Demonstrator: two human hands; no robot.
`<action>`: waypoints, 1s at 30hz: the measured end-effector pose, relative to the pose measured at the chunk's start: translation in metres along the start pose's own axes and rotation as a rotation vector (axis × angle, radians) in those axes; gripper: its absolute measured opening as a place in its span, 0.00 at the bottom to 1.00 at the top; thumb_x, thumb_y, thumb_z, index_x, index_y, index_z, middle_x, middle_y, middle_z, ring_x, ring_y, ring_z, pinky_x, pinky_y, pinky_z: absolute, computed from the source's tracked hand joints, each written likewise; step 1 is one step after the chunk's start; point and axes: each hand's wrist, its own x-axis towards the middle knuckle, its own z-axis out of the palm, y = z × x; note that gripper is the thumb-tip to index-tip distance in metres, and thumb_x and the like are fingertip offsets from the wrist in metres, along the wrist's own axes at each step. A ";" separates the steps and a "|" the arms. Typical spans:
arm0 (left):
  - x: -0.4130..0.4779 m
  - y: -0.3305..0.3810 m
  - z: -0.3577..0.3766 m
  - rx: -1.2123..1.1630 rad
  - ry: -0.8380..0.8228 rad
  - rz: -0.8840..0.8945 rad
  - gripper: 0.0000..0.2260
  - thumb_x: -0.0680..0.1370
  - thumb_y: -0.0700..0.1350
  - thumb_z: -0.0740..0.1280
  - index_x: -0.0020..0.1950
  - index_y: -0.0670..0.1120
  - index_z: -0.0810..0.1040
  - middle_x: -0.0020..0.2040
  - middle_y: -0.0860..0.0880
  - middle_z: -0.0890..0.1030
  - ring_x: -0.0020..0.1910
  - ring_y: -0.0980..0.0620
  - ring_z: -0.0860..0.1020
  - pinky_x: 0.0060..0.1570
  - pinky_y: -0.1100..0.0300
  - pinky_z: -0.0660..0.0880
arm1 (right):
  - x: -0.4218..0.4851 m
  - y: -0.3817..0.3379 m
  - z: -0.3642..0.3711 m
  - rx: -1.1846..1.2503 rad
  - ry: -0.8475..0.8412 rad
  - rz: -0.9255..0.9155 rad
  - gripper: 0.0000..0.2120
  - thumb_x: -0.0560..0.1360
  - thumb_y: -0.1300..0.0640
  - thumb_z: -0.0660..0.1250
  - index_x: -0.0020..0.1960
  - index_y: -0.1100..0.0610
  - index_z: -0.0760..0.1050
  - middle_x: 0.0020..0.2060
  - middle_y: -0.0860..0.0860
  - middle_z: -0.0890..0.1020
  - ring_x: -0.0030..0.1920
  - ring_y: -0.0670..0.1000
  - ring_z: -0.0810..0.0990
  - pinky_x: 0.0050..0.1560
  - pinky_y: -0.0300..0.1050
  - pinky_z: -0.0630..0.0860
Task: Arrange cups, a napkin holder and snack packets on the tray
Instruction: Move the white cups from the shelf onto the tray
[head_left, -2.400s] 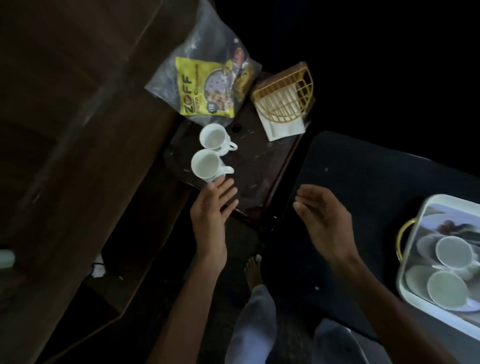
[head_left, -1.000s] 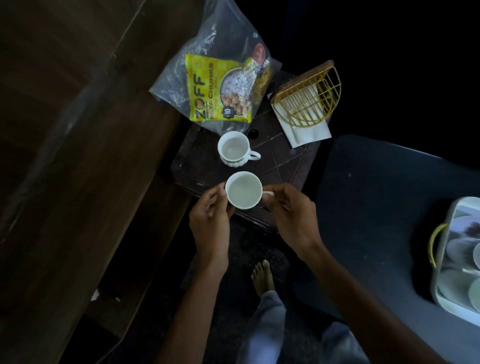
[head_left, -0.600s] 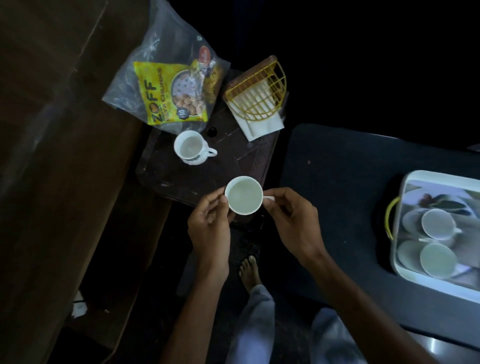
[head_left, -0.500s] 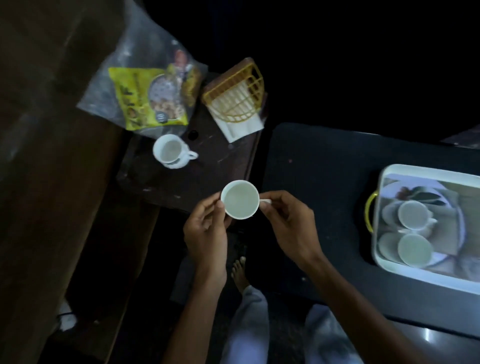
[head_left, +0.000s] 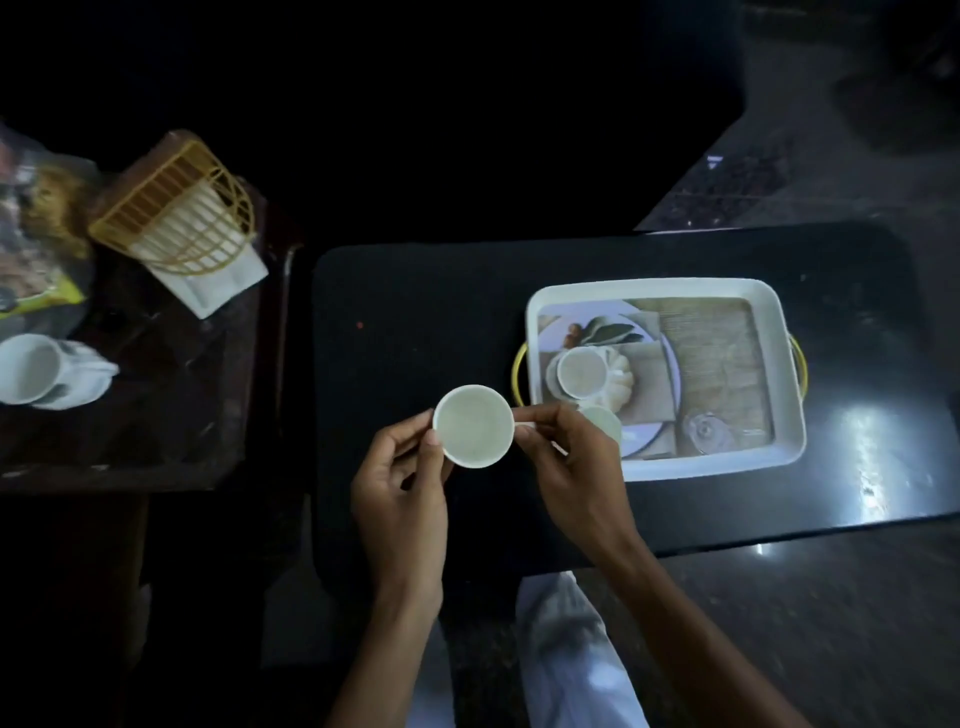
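Dark tabletop, my left hand and right hand both gripping small round white ceramic cup, left of white rectangular tray.

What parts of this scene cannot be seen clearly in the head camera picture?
- Second cup on the tray: mostly hidden behind the right hand.
- Snack packet: cut off by the left edge and blurred; its print is unreadable.
- Cup on the side table: smeared by motion blur and partly cut by the left edge.
- Handle of the held cup: covered by the right fingers; the left hand steadies the rim.
- Top of the picture: too dark.
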 end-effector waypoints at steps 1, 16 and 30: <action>-0.005 -0.004 0.012 0.008 -0.012 -0.003 0.10 0.80 0.36 0.67 0.49 0.51 0.83 0.48 0.53 0.88 0.52 0.54 0.86 0.52 0.52 0.82 | 0.000 0.004 -0.013 -0.012 0.013 0.002 0.07 0.77 0.63 0.69 0.47 0.51 0.80 0.43 0.41 0.86 0.46 0.37 0.83 0.43 0.26 0.74; -0.062 -0.053 0.164 0.185 -0.246 -0.086 0.06 0.79 0.41 0.69 0.53 0.50 0.84 0.52 0.51 0.87 0.54 0.51 0.84 0.58 0.45 0.81 | 0.020 0.088 -0.176 -0.169 0.196 0.022 0.07 0.76 0.68 0.69 0.47 0.57 0.79 0.43 0.43 0.85 0.43 0.32 0.81 0.40 0.22 0.72; -0.058 -0.059 0.160 -0.024 -0.086 -0.187 0.08 0.83 0.39 0.64 0.51 0.44 0.84 0.50 0.44 0.87 0.53 0.49 0.86 0.52 0.57 0.83 | 0.035 0.145 -0.192 -0.059 0.156 0.081 0.08 0.76 0.67 0.70 0.45 0.54 0.79 0.45 0.42 0.85 0.44 0.36 0.82 0.42 0.25 0.74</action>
